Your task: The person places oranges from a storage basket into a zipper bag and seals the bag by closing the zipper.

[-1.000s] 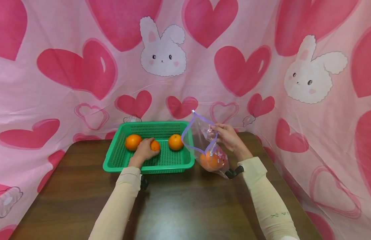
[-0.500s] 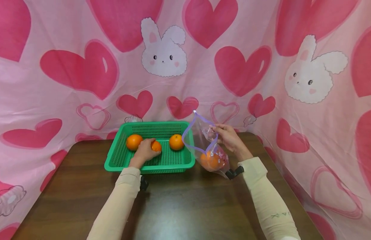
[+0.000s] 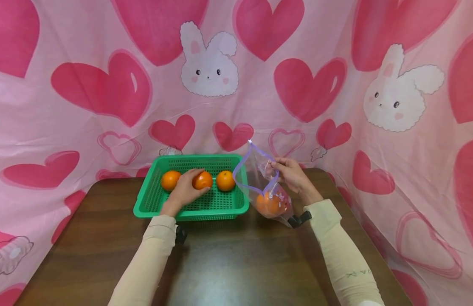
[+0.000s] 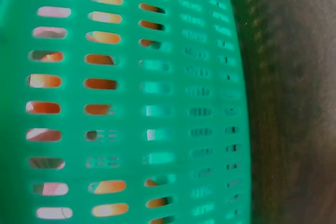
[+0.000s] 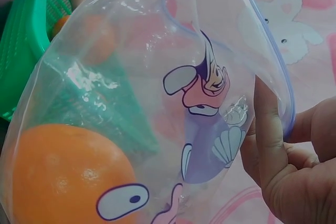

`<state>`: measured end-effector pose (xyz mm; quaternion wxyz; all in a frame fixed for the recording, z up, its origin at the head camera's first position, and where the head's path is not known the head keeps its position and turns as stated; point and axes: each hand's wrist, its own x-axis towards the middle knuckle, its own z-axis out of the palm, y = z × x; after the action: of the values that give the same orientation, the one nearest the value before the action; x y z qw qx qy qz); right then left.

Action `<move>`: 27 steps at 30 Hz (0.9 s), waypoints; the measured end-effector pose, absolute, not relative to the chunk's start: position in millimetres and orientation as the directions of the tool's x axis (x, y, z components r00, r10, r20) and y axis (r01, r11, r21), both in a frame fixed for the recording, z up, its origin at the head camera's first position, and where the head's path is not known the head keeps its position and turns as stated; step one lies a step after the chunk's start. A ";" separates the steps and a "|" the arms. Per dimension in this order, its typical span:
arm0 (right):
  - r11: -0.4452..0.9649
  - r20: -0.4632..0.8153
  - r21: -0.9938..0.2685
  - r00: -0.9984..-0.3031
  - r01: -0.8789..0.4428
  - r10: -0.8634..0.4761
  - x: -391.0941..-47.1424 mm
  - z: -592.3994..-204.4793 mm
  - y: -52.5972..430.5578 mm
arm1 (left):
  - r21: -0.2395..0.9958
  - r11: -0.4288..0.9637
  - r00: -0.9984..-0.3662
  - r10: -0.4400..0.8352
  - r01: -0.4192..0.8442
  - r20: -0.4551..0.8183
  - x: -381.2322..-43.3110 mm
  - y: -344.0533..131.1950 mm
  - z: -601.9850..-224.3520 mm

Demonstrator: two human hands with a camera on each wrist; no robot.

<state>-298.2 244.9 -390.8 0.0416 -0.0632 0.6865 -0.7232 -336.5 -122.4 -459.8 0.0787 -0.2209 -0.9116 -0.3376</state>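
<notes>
Left hand [image 3: 184,190]: inside the green basket [image 3: 206,216], thumb and fingers curved round the middle orange [image 3: 203,180]. Left orange [image 3: 169,181] and right orange [image 3: 226,181]: in the basket, flanking it. Right hand [image 3: 293,173]: right of the basket, thumb and fingers pinching the rim of the clear zip bag [image 3: 255,170]; a bagged orange [image 3: 267,205] shows inside.

We note basket [image 3: 145,211] on table [image 3: 229,259], three oranges [image 3: 203,181] in row within, bag [image 5: 210,145] at basket's right, fruit [image 5: 68,169] inside it, cloth [image 3: 255,95] behind.
</notes>
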 end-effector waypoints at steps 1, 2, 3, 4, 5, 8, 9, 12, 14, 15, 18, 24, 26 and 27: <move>-0.051 0.030 -0.998 -0.989 -0.023 -0.145 -298.2 -390.5 244.5 | 0.580 0.665 -0.882 0.358 0.471 0.306 -336.1 -122.9 -458.4; -0.044 0.025 -0.999 -0.989 -0.019 -0.144 -298.3 -390.4 244.2 | 0.581 0.655 -0.875 0.364 0.483 0.318 -335.7 -123.5 -456.9; -0.039 0.020 -0.999 -0.990 -0.015 -0.142 -298.4 -390.2 243.8 | 0.577 0.650 -0.869 0.371 0.495 0.328 -335.2 -124.2 -455.5; -0.033 0.016 -0.999 -0.990 -0.011 -0.142 -298.6 -390.2 243.5 | 0.574 0.646 -0.864 0.375 0.504 0.336 -334.8 -124.9 -454.2; -0.029 0.011 -1.000 -0.990 -0.007 -0.140 -298.7 -390.1 243.0 | 0.571 0.643 -0.860 0.377 0.510 0.344 -334.2 -125.4 -452.6; -0.022 0.009 -1.000 -0.991 -0.007 -0.134 -299.1 -390.0 241.9 | 0.564 0.630 -0.845 0.390 0.534 0.365 -332.2 -126.6 -447.1; -0.023 0.010 -1.000 -0.991 -0.007 -0.133 -299.5 -390.0 241.7 | 0.558 0.630 -0.841 0.392 0.540 0.372 -331.8 -126.9 -445.4; -0.019 0.005 -1.000 -0.992 -0.003 -0.125 -300.3 -389.8 240.5 | 0.543 0.625 -0.828 0.399 0.561 0.395 -331.3 -127.8 -441.4; -0.009 -0.006 -1.000 -0.993 0.007 -0.114 -300.7 -389.2 239.8 | 0.533 0.623 -0.819 0.402 0.573 0.410 -332.1 -128.3 -439.9; -0.005 -0.012 -1.000 -0.994 0.012 -0.111 -301.1 -389.0 239.4 | 0.529 0.620 -0.814 0.402 0.579 0.419 -332.7 -128.5 -439.8; 0.003 -0.027 -1.000 -0.994 0.026 -0.105 -301.7 -389.3 238.3 | 0.519 0.607 -0.797 0.408 0.602 0.446 -332.8 -128.2 -437.5; 0.018 -0.038 -0.999 -0.993 0.036 -0.114 -301.5 -389.9 237.2 | 0.496 0.569 -0.750 0.422 0.657 0.509 -327.9 -123.4 -424.1; 0.021 -0.039 -0.999 -0.992 0.036 -0.116 -301.5 -390.1 237.0 | 0.488 0.553 -0.733 0.428 0.675 0.529 -325.6 -121.1 -418.4; 0.022 -0.038 -0.999 -0.992 0.035 -0.118 -301.7 -390.3 237.0 | 0.486 0.543 -0.723 0.431 0.685 0.539 -324.7 -119.9 -415.7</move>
<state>-301.7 237.0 -390.3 0.0547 -0.0290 0.7129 -0.6986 -324.7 -119.9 -415.7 0.1812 -0.3247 -0.8593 -0.3511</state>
